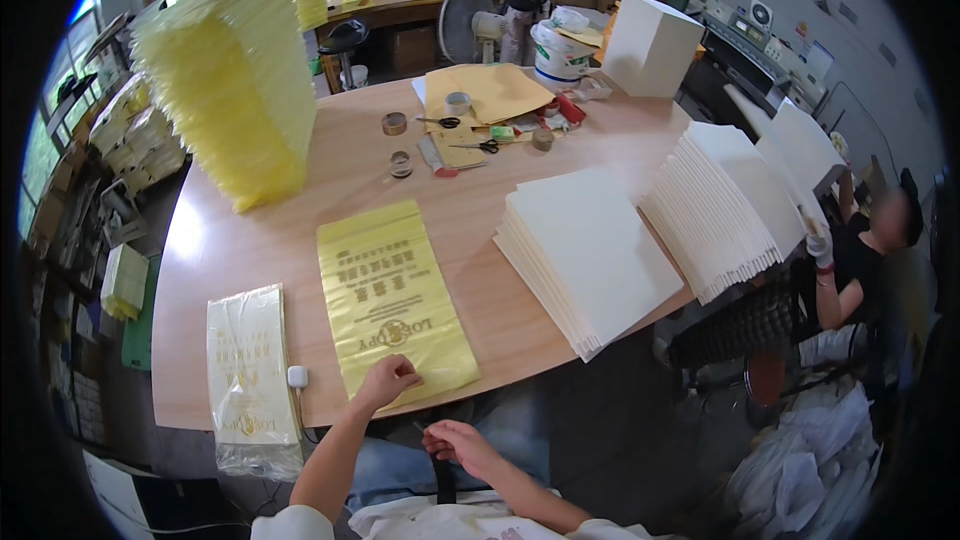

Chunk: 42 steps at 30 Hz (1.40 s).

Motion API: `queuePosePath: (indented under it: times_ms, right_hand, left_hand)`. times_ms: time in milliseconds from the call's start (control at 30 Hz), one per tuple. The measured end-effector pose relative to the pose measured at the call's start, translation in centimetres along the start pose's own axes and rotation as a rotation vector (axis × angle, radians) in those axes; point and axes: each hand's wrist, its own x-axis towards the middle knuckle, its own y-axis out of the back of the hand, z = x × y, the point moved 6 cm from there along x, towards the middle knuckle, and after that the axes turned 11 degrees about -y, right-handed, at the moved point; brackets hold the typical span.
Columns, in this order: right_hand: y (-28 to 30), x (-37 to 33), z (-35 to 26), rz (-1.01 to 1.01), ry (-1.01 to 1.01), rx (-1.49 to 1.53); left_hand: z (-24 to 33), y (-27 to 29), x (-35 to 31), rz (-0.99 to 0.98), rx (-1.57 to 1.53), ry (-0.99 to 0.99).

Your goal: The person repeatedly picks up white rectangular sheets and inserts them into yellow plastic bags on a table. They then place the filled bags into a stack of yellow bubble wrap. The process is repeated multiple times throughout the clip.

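A yellow printed plastic bag [385, 280] lies flat on the wooden table in front of me, its print upside down from my side. My left hand [388, 380] is over the bag's near end, fingers curled in; whether they pinch the plastic is hidden. Closer to my body, beyond the table's edge, my right hand [462, 445] is held with its fingers closed together. Anything between those fingertips is too small to make out. Left of the bag rests a stack of similar printed bags [247, 355] in clear wrapping.
A white charger-like block [298, 376] with a cable sits beside the wrapped bags. White board stacks [600, 240] stand at right, a tall yellow pile [225, 90] at far left. Tape rolls [394, 124] and scissors [480, 146] lie mid-table. A co-worker [860, 250] handles white boards at right.
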Motion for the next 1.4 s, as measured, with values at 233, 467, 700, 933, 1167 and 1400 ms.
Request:
queuePosePath:
  times_ms: [233, 467, 700, 933, 1167, 1400]
  right_hand:
    - [-3.3, 6.8, -5.9, 0.158, 0.230, 0.084]
    - [-2.6, 7.7, -9.8, 0.392, 0.638, -0.236]
    - [5.9, 2.2, -9.4, 1.058, 0.775, -0.563]
    - [-7.3, -3.0, -10.1, 0.495, 1.046, -1.095]
    - [-3.8, 1.1, -13.3, 0.531, 0.919, -1.167]
    - [-1.3, 1.8, -13.7, 0.647, 0.910, -1.128]
  left_hand:
    - [-0.7, 2.4, 0.3, 0.009, -0.311, 0.075]
    - [1.0, 3.8, -0.4, 0.067, -0.424, 0.089]
    - [-2.9, 8.7, -1.4, 0.674, -1.101, 0.127]
    - [14.7, 3.5, -3.6, 0.334, -0.006, -0.251]
    - [31.3, -2.8, -12.4, -0.180, -0.592, -0.730]
    - [26.9, -6.3, -9.8, -0.065, -0.156, -0.816]
